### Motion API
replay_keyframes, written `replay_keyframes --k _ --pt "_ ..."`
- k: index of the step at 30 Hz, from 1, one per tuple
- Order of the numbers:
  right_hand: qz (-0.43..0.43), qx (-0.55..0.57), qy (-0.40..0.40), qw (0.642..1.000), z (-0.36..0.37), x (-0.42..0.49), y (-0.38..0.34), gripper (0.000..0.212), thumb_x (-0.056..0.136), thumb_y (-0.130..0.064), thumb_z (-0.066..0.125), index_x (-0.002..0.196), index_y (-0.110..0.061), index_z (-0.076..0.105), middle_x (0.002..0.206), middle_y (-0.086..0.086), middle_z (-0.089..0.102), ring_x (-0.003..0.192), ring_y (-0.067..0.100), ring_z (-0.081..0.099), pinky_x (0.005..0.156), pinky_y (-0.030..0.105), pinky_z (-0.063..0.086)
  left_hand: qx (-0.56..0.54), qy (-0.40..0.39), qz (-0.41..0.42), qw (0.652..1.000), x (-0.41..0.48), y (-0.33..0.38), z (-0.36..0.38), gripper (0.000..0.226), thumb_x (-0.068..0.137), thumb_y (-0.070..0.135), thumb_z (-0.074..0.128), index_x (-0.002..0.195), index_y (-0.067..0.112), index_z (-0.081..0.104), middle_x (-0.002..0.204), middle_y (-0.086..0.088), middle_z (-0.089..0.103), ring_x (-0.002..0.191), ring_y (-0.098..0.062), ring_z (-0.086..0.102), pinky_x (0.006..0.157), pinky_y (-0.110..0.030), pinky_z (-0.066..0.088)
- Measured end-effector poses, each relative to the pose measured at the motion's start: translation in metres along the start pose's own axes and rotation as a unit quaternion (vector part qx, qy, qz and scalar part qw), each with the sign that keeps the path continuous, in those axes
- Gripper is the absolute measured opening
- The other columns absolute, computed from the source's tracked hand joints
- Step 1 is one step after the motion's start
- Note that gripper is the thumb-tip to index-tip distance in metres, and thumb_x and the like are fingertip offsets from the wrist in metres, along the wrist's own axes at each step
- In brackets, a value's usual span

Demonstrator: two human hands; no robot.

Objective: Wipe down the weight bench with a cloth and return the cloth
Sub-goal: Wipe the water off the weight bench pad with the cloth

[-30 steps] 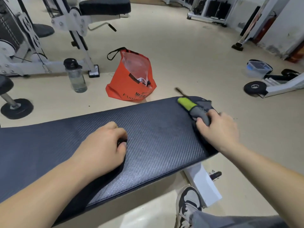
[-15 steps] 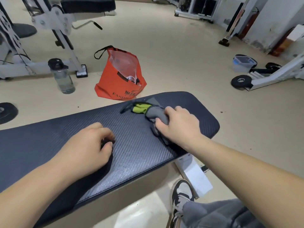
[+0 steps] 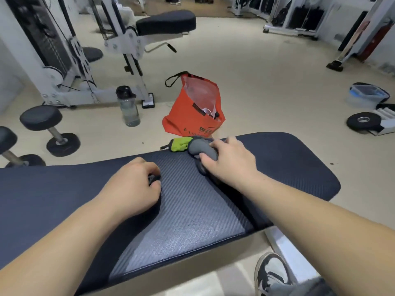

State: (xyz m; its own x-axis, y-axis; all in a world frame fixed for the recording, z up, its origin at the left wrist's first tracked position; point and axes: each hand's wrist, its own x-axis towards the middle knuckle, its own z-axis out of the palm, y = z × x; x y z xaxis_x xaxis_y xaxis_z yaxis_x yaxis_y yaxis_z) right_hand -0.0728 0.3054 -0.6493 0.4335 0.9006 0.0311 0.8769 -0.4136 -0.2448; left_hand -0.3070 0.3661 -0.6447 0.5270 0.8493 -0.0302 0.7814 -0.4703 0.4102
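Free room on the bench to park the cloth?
Free: the rounded end of the dark textured bench pad, right of the right hand; the stretch left of the left hand; the strip between them. Crowded: the far edge, at the gripped grey-and-green cloth.

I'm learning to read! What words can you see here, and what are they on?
"FAS...": black print low on the orange bag, cut off by the bench; only the start reads.
Bolder print just above it on the bag: too blurred to read.
On the bottle and the shoe: no words to read.
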Motion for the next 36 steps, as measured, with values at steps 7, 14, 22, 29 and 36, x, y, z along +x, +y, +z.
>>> replay_keyframes --k 7,14,22,29,36 --pt "-0.152 0.004 0.004 0.988 0.026 -0.017 -0.082 0.051 0.095 -0.059 0.049 0.123 -0.018 0.062 0.124 0.009 0.050 0.116 0.030 0.052 0.085 0.041 0.048 -0.006 0.016 -0.033 0.999 -0.011 -0.029 -0.016 0.016 0.086 0.031 0.060 0.099 0.032 0.069 0.100 0.009 0.057 0.100 -0.017 0.059 0.091 -0.037 0.052" --pt "-0.102 -0.017 0.019 0.994 0.018 0.008 -0.063 0.046 0.091 -0.061 0.047 0.118 -0.030 0.066 0.116 0.004 0.062 0.113 0.030 0.060 0.089 0.042 0.048 -0.022 0.027 -0.048 0.998 -0.012 -0.032 -0.020 0.017 0.087 0.028 0.060 0.100 0.030 0.071 0.103 0.005 0.058 0.099 -0.020 0.062 0.091 -0.037 0.053" --pt "-0.150 -0.026 0.007 0.988 0.024 -0.033 -0.089 0.045 0.096 -0.056 0.046 0.116 -0.017 0.057 0.118 0.012 0.051 0.109 0.036 0.056 0.083 0.044 0.049 -0.012 0.010 -0.054 0.998 -0.013 -0.033 -0.021 0.021 0.088 0.030 0.059 0.105 0.029 0.071 0.108 0.004 0.059 0.106 -0.021 0.059 0.094 -0.038 0.052" --pt "-0.139 -0.075 0.008 0.987 0.008 -0.021 -0.047 0.045 0.088 -0.065 0.046 0.111 -0.028 0.060 0.111 0.004 0.059 0.113 0.031 0.057 0.084 0.041 0.047 0.007 -0.003 -0.040 0.999 -0.028 -0.032 -0.022 0.017 0.089 0.028 0.060 0.101 0.027 0.072 0.104 0.004 0.057 0.100 -0.019 0.060 0.090 -0.035 0.052" --pt "-0.235 -0.050 0.042 0.970 0.018 -0.101 -0.070 0.037 0.087 -0.054 0.051 0.098 -0.020 0.058 0.097 0.011 0.056 0.086 0.037 0.062 0.064 0.041 0.050 0.024 -0.014 -0.016 0.999 -0.051 -0.026 -0.024 0.017 0.087 0.027 0.060 0.099 0.028 0.072 0.105 0.004 0.058 0.102 -0.022 0.060 0.090 -0.037 0.052"
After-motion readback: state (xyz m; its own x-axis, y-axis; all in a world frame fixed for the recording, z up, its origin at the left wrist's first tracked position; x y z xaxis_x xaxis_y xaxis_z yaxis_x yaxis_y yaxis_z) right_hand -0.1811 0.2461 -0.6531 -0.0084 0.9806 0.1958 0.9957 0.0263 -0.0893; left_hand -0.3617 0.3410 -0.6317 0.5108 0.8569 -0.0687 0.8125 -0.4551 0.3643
